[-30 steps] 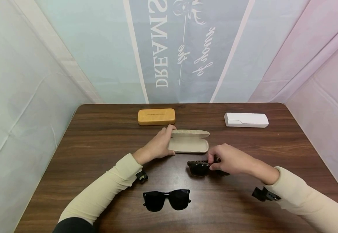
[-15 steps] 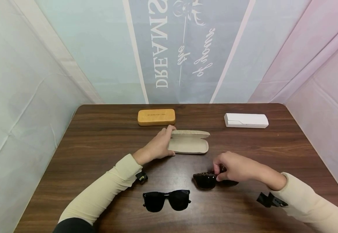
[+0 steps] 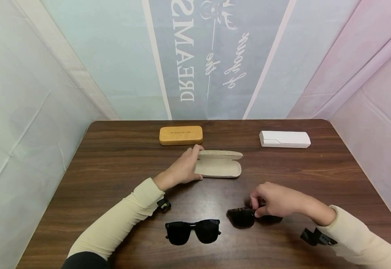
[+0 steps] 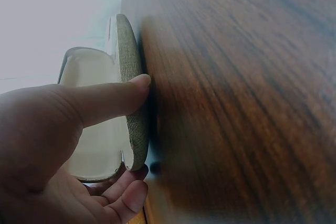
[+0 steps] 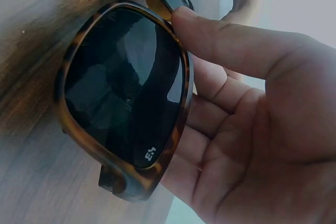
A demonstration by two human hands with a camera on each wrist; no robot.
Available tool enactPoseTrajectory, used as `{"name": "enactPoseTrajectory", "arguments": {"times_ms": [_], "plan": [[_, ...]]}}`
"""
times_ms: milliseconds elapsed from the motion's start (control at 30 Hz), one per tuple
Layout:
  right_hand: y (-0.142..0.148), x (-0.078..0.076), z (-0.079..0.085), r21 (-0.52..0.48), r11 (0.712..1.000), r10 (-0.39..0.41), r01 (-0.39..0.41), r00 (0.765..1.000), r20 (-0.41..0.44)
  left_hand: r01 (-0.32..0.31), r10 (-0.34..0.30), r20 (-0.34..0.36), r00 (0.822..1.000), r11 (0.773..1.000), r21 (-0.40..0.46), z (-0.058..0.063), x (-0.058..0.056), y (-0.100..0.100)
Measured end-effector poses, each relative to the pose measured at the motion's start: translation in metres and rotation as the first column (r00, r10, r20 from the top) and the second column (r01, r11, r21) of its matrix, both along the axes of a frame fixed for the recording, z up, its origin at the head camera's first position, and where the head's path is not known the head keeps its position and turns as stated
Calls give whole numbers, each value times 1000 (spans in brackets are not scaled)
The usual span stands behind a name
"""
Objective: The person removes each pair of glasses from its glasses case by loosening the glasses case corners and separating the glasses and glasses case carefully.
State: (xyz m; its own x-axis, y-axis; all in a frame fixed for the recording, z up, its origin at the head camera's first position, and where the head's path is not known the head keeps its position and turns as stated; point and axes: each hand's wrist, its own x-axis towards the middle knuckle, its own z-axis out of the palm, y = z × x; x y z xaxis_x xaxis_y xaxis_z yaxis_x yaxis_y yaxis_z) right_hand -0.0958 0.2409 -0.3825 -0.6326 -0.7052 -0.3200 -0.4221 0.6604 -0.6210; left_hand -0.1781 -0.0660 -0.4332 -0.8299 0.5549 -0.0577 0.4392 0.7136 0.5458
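Note:
My left hand (image 3: 182,166) holds the left end of an open beige glasses case (image 3: 220,168), thumb along its front edge and fingers behind it. In the left wrist view the thumb crosses the case's woven rim (image 4: 131,129), and the pale inside shows bare. My right hand (image 3: 277,200) pinches tortoiseshell sunglasses (image 3: 242,218) at the bridge, between thumb and fingers. Up close in the right wrist view, one dark lens (image 5: 126,87) faces the camera. A pair of black sunglasses (image 3: 193,231) lies on the table, left of the tortoiseshell pair.
A closed tan glasses case (image 3: 181,135) lies behind my left hand. Farther right, near the back edge, sits a white glasses case (image 3: 284,139). The brown wooden table (image 3: 121,149) is bordered by hanging cloth (image 3: 121,67) at the back and sides.
My right hand has drawn the tortoiseshell sunglasses away from the open case, toward the near side and slightly right. The left hand and the case have stayed put.

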Motion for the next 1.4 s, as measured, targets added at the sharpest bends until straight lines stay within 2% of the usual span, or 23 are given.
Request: {"name": "enactPoseTrajectory", "arguments": {"times_ms": [167, 500, 1000, 1400], "plan": [[2, 3, -3, -4, 1000, -2, 2, 1000, 2, -4, 4, 13, 1000, 1000, -3, 1, 1, 0], [1, 10, -6, 50, 999, -14, 14, 1000, 2, -1, 1, 9, 1000, 1000, -5, 0, 1, 0], [2, 17, -6, 100, 995, -15, 22, 997, -74, -9, 9, 12, 1000, 1000, 8, 0, 1, 0], [2, 20, -7, 116, 993, -22, 29, 998, -66, -15, 15, 7, 1000, 1000, 11, -2, 0, 0]]}}
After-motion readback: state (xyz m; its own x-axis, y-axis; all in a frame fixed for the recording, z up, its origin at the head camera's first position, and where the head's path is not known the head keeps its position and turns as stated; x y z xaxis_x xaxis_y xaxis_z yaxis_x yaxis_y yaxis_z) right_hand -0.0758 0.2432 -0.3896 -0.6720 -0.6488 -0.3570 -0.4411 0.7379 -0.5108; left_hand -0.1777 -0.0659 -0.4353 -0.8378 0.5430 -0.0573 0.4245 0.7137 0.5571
